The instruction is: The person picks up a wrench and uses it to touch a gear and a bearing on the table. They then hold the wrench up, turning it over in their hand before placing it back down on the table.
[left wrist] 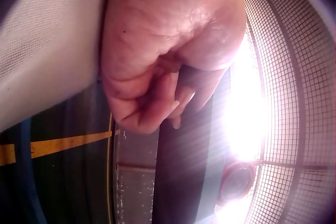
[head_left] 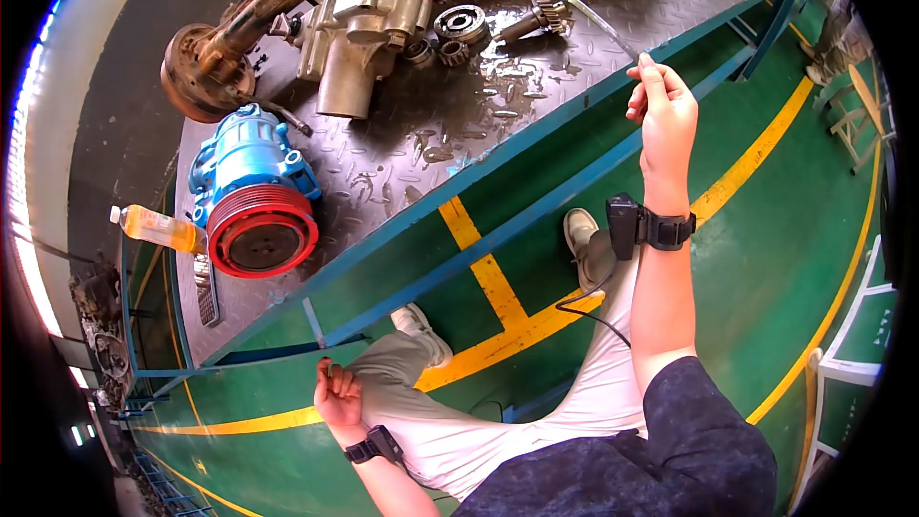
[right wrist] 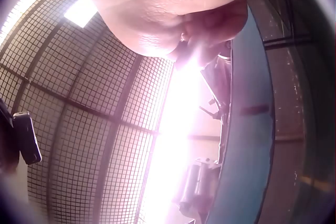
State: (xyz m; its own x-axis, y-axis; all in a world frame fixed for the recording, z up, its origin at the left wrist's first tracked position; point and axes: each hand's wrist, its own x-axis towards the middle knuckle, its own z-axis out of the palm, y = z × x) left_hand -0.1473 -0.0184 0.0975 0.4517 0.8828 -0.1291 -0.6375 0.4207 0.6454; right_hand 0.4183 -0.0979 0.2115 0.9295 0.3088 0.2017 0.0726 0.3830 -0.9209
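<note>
While our right hand (head_left: 665, 115) pinches a wrench (head_left: 601, 24) over the bench (head_left: 378, 193), our left hand (head_left: 340, 396) curls loosely before it, the bottle (head_left: 158, 227) at its left end illegible

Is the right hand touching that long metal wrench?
Touching: the head view shows the right hand pinching the wrench at its near end.

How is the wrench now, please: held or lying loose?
The wrench is held: the right hand pinches its near end in the head view.

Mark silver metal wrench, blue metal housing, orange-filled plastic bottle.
Silver metal wrench (head_left: 603, 26): head view, shaft.
Blue metal housing (head_left: 246, 148): head view, middle.
Orange-filled plastic bottle (head_left: 161, 228): head view, side.
</note>
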